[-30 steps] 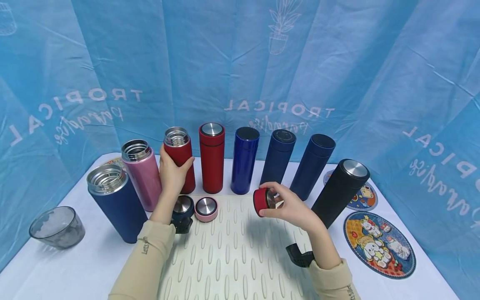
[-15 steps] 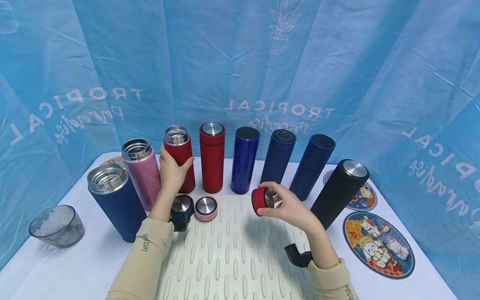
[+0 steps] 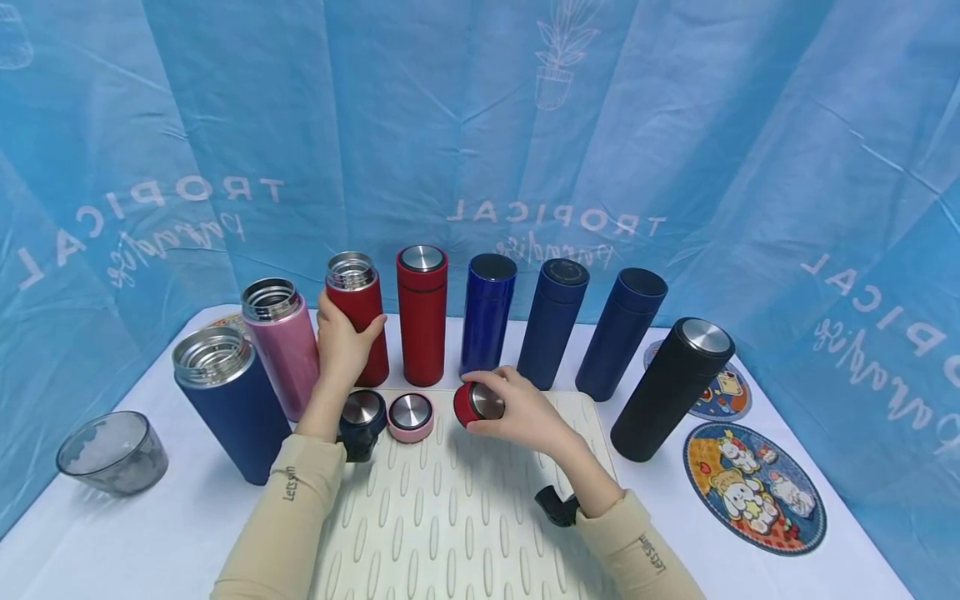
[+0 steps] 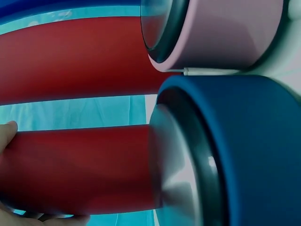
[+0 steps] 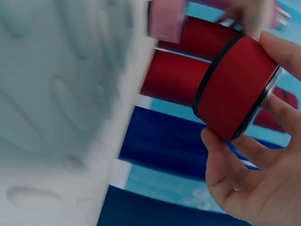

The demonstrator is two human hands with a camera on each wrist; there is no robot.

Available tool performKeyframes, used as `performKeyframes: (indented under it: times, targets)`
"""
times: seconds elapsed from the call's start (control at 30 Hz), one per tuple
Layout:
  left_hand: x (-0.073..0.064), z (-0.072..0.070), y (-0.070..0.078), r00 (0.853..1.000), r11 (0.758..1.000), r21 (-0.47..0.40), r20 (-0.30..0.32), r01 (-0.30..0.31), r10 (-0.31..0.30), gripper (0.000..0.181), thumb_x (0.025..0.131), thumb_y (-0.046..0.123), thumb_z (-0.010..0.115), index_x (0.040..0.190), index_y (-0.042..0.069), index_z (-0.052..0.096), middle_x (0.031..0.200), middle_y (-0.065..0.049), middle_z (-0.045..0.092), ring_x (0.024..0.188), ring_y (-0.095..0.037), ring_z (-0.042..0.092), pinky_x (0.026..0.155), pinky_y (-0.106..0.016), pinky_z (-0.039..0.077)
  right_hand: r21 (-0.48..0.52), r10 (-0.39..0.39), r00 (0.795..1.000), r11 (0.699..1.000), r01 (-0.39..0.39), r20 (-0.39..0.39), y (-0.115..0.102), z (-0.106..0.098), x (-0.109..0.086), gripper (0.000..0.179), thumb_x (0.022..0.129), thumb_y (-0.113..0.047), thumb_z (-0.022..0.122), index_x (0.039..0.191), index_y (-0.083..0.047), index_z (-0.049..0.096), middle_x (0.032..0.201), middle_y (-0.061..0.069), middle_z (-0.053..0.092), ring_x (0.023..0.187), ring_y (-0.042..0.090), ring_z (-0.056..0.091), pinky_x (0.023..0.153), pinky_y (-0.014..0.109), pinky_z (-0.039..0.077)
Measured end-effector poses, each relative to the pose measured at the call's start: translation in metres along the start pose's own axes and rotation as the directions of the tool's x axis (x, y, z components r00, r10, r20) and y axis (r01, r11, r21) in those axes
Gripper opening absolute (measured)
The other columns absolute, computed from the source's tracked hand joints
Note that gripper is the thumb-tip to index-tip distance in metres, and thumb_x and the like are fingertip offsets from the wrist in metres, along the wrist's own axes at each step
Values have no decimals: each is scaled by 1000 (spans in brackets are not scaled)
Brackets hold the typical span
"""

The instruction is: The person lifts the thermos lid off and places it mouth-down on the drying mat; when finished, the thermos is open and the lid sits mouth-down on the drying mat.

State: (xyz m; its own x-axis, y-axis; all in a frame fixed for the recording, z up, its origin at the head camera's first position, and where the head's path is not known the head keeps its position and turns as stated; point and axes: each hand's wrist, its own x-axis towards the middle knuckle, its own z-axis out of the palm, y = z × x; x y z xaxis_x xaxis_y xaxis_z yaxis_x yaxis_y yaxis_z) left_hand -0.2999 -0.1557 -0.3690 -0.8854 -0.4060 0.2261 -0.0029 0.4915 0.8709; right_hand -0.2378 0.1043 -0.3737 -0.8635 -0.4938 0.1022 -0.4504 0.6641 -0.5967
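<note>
My left hand (image 3: 344, 343) grips an uncapped red thermos (image 3: 360, 305) standing upright at the back, its steel neck bare. Between the thumb and fingers of my right hand (image 3: 525, 414) is a red lid (image 3: 467, 406) with a steel top, held just above the mat; the right wrist view shows its red side and black rim. Left of that lid, a pink lid (image 3: 410, 427) and a navy lid (image 3: 364, 411) sit on the mat's far edge, steel tops up. Uncapped pink (image 3: 288, 353) and navy (image 3: 238, 408) thermoses stand left of my left hand.
A capped red thermos (image 3: 423, 325) stands beside the gripped one. Further right come several capped blue thermoses and a black thermos (image 3: 666, 398). A ridged cream mat (image 3: 442, 517) covers the front middle. A glass bowl (image 3: 120, 457) sits far left, a cartoon coaster (image 3: 757, 492) far right.
My right hand has moved left with the red lid, closer to the pink lid, and the lid's steel top now faces more upward. My left hand stays on the uncapped red thermos.
</note>
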Motion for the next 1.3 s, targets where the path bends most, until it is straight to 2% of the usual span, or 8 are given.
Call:
performKeyframes:
  times: [0.17,0.33,0.83,1.0,1.13,1.3]
  targets:
    - [0,0,-1,1000,1000,1,-1,1,-1,89,84,24,67,144,8,4,136,-26,30,127,-40,35,102,-57,31,-168,-23,999,985,28,33,4,19,18,64,75,-32,75,132,-25,48,113,5,54,96,19,53,74,33,49]
    - [0,1,-1,1000,1000,11,-3,2,-2,88,84,24,67,144,8,4,135,-26,31,127,-39,35,101,-57,32,-232,-16,997,972,32,72,8,31,27,69,73,-33,76,133,-25,44,122,7,54,103,24,54,82,42,46]
    - [0,0,-1,1000,1000,29,2,4,-4,88,84,25,66,144,7,4,135,-26,31,126,-40,35,100,-58,32,-287,19,991,958,21,134,6,41,33,74,70,-32,78,135,-26,42,125,7,53,106,28,52,84,44,44]
    - [0,0,-3,1000,1000,29,-2,-9,9,88,84,25,67,144,6,5,134,-26,32,126,-40,36,100,-57,33,-298,5,989,954,39,146,7,42,33,77,70,-32,79,137,-26,41,126,8,53,106,29,52,83,44,45]
    - [0,0,-4,1000,999,30,-3,-16,16,88,84,25,67,144,7,5,134,-26,32,126,-39,36,99,-57,34,-273,18,988,962,26,154,7,42,32,80,70,-32,79,139,-27,39,129,9,51,109,30,51,81,43,47]
    - [1,0,-4,1000,999,30,-2,-21,21,89,84,25,67,144,6,4,134,-26,31,126,-39,35,100,-57,33,-202,56,988,979,-26,146,7,38,29,76,75,-36,75,141,-26,37,134,10,46,117,30,48,88,47,46]
